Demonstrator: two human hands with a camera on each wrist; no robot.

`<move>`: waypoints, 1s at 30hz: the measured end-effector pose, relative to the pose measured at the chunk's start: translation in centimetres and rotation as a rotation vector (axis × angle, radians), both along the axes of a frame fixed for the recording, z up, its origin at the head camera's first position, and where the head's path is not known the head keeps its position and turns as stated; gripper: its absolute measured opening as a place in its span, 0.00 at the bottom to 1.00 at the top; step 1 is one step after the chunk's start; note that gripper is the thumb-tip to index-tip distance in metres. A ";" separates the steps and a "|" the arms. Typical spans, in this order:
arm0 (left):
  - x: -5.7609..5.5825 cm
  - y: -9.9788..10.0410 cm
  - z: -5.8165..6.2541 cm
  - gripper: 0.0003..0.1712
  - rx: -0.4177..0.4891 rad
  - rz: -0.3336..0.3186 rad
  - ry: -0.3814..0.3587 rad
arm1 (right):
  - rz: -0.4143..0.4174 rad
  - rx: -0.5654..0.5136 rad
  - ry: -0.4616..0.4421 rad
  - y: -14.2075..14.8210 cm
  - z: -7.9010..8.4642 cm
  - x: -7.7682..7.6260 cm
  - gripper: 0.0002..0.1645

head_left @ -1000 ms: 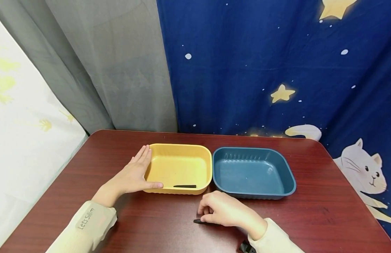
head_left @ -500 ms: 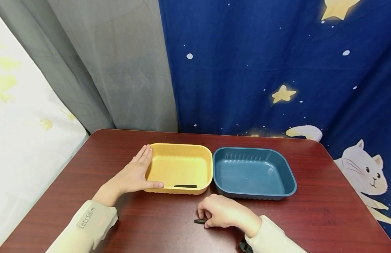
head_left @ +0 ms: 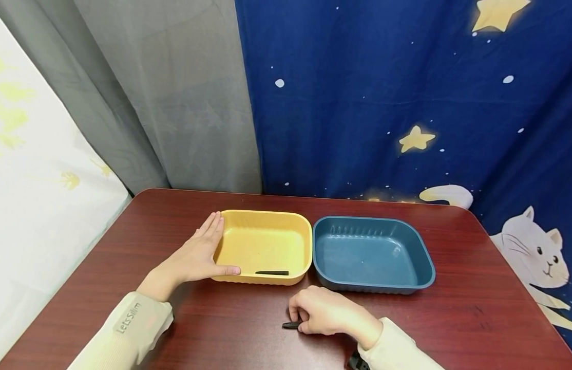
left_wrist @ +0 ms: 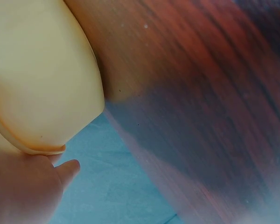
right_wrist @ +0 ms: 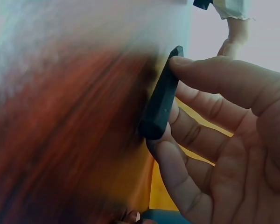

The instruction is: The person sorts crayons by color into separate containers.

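Note:
In the head view my left hand (head_left: 195, 257) lies along the left end of a yellow plastic bin (head_left: 267, 280). Its fingers are straight at the rim, and the thumb rests across the front edge. A thin black tapered stick (head_left: 273, 273) lies inside that bin by the front wall. My right hand (head_left: 329, 311), low over the table in front of the bins, pinches a short black tapered stick (right_wrist: 161, 100) between thumb and fingers. The right wrist view shows its faceted sides and blunt end. From the left wrist, the bin's outer wall (left_wrist: 46, 70) fills the upper left.
A blue plastic bin (head_left: 369, 285) stands right against the yellow one. Both sit on a reddish-brown table (head_left: 480, 308). Behind the table hang grey and blue curtains (head_left: 337, 118). A black object (head_left: 357, 361) shows beneath the right sleeve.
My right hand has shifted slightly toward the near left, and its thumb has changed position on the black stick. My left hand and both bins have stayed in place.

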State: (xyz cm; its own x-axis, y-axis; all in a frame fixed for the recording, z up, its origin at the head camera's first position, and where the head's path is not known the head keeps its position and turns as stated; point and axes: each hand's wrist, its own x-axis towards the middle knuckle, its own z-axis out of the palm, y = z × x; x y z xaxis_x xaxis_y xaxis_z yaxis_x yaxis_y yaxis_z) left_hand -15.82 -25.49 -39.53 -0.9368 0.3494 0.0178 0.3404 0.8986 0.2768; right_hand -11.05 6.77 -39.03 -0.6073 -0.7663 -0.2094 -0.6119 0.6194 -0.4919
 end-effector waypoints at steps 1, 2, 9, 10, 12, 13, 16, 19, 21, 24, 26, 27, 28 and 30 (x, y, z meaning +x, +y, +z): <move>0.0 0.0 0.0 0.77 -0.001 0.001 0.000 | 0.005 -0.008 0.003 0.0 0.0 0.0 0.13; 0.0 0.0 0.0 0.77 -0.004 0.002 0.001 | 0.010 -0.017 0.007 0.0 0.0 0.0 0.12; 0.0 0.0 -0.1 0.78 -0.009 0.004 -0.002 | 0.020 -0.065 0.022 -0.4 0.4 0.0 0.11; 0.0 0.0 0.0 0.78 -0.008 0.005 -0.005 | 0.020 -0.073 0.021 -0.4 0.4 0.0 0.10; 0.0 0.0 0.0 0.78 -0.006 0.006 -0.010 | 0.015 -0.091 0.013 -0.5 0.6 0.0 0.09; 0.0 0.0 0.0 0.77 -0.005 0.006 -0.012 | 0.011 -0.099 0.010 -0.5 0.6 0.0 0.09; 0.0 0.0 0.0 0.77 -0.005 0.008 -0.015 | 0.008 -0.129 0.012 -0.6 0.8 0.0 0.08; 0.0 0.1 0.1 0.77 -0.005 0.008 -0.015 | 0.011 -0.153 0.024 -0.7 1.1 0.0 0.08; 0.0 0.1 0.1 0.77 -0.004 0.008 -0.014 | 0.017 -0.166 0.035 -0.8 1.2 0.0 0.08; 0.0 0.1 0.1 0.77 -0.007 0.006 -0.009 | 0.026 -0.183 0.038 -0.9 1.5 -0.1 0.08; 0.0 0.1 0.0 0.77 -0.009 0.006 -0.008 | 0.033 -0.194 0.039 -1.1 1.7 -0.2 0.08; 0.0 0.1 0.0 0.77 -0.010 0.005 -0.007 | 0.036 -0.201 0.037 -1.1 1.8 -0.3 0.08; 0.0 0.1 0.0 0.77 -0.010 0.006 -0.006 | 0.037 -0.207 0.032 -1.2 2.0 -0.3 0.08; 0.0 0.1 0.0 0.77 -0.007 0.006 -0.008 | 0.038 -0.218 0.023 -1.3 2.2 -0.4 0.07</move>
State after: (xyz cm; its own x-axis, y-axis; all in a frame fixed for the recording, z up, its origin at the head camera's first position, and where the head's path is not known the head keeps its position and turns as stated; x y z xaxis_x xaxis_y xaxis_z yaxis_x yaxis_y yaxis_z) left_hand -15.79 -25.42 -39.51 -0.9391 0.3436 0.0081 0.3326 0.9025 0.2735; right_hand -11.42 5.48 -36.83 -0.5798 -0.8145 -0.0222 -0.6457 0.4758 -0.5972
